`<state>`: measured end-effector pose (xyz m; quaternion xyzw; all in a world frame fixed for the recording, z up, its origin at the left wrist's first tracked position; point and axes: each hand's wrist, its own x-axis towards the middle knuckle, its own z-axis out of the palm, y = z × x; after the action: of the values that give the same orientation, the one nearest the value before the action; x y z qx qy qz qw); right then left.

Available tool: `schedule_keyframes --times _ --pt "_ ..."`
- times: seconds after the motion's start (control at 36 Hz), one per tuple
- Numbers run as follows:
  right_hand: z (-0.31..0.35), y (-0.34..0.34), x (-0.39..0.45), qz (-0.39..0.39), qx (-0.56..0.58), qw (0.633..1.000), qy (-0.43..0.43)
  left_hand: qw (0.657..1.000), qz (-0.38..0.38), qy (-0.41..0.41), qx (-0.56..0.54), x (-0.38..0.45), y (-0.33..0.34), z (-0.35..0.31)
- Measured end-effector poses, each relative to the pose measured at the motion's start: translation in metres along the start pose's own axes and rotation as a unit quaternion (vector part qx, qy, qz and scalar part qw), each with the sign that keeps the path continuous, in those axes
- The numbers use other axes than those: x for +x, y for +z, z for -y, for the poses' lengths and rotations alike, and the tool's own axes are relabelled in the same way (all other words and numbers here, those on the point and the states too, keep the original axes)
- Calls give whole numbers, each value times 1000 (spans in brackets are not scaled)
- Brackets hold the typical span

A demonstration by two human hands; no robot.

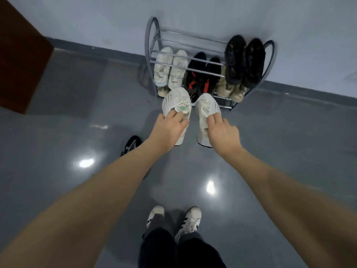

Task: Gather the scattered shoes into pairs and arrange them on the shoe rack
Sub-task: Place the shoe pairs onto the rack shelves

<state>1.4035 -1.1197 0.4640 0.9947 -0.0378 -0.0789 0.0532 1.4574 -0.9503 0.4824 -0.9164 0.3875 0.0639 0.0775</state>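
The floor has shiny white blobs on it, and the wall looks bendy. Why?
Head view: the blobs are glare from lamps mirrored in the glossy grey floor; the wide-angle lens bends the baseboard and tilts the shoe rack; the picture is soft, so the white sneakers held by the left hand and right hand look slightly blurred.

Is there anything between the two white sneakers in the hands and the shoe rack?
Nothing visible blocks the way. The left hand and right hand hold the white mesh sneakers just before the grey metal shoe rack, whose top rails look free on the left.
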Motion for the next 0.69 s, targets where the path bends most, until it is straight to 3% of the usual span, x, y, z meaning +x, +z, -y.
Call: schedule_keyframes --times 0.17,0.31,0.53,0.69 --pt "-36 -46 26 -42 -13 999 -11 998 52 -8 -29 44 -60 -3" --pt "-60 -60 61 -80 -24 996 -19 999 31 -4 -30 84 -79 11" --pt "-91 -77 155 -72 -67 995 9 998 37 16 -42 171 -98 51" --pt "-110 -74 217 -64 -31 996 56 997 48 15 -57 229 -94 71"
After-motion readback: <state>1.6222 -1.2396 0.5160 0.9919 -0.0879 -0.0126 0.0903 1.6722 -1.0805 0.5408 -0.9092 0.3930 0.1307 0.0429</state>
